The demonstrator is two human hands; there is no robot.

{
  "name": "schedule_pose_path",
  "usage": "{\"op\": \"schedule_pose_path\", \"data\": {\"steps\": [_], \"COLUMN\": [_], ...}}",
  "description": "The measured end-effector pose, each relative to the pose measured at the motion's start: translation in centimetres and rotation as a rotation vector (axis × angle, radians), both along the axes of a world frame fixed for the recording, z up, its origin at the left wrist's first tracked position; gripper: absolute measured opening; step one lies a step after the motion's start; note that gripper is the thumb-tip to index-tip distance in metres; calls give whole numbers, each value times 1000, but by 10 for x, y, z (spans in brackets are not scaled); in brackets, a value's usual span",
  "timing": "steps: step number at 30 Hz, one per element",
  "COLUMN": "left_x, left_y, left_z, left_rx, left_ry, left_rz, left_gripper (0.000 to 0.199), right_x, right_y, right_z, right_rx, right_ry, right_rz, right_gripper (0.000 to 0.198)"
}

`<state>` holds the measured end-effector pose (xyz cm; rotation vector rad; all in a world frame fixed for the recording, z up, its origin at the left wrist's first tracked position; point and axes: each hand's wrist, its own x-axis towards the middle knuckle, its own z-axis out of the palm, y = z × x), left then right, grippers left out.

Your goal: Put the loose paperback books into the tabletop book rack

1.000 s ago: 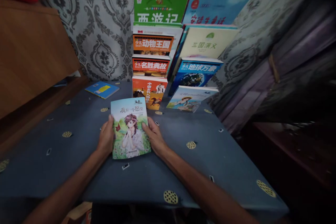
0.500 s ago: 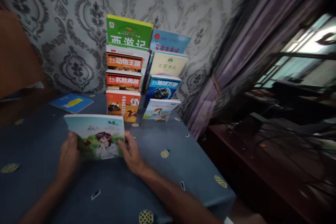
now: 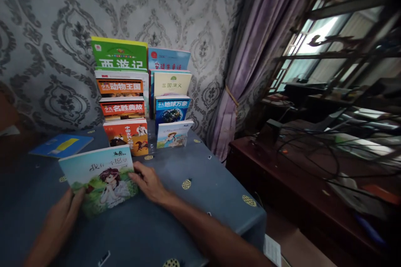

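Observation:
Between my two hands is a paperback book (image 3: 103, 183), its cover showing a dark-haired child in white against green fields. My left hand (image 3: 64, 212) grips its lower left edge, the thumb lying on the cover. At the right edge my right hand (image 3: 148, 181) pinches the book, fingers partly hidden behind it. Beyond it, books stand in two stepped columns: an orange book (image 3: 127, 135) at the front left and a pale blue book (image 3: 173, 135) at the front right. A blue book with a yellow patch (image 3: 62, 146) lies flat behind the held one.
The table has a dark blue pineapple-print cloth (image 3: 200, 200) and meets a patterned wall (image 3: 125, 4). A green book (image 3: 120, 55) tops the left column. To the right hang a purple curtain (image 3: 250, 50) and a dark red desk (image 3: 250, 162) with tangled cables.
The view has swung to the right, so the books appear further left. The held book now tilts, its left side lower, still between both hands.

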<state>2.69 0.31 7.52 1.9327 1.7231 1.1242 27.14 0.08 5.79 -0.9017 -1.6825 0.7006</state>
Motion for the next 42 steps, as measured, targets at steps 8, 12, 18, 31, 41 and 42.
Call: {"op": "schedule_pose_path", "data": {"steps": [8,12,18,31,41,42], "left_x": [18,44,85,183,206,207], "left_y": [4,9,18,39,62,64], "left_z": [19,20,10,34,50,50], "left_rx": [92,212,274,338,462,465], "left_ry": [148,183,184,206,126,124], "left_rz": [-126,-164,-355,-484,-430,-423], "left_gripper": [39,46,41,23,13,12], "right_x": [21,41,80,156,180,181], "right_y": [10,12,15,16,35,37], "right_z": [-6,-10,-9,17,38,38], "right_rx": [-66,-60,-13,119,176,180], "right_ry": [102,163,201,263,239,242], "right_rz": [11,-25,-150,-394,-363,-348], "right_gripper": [35,41,44,52,54,53]}}
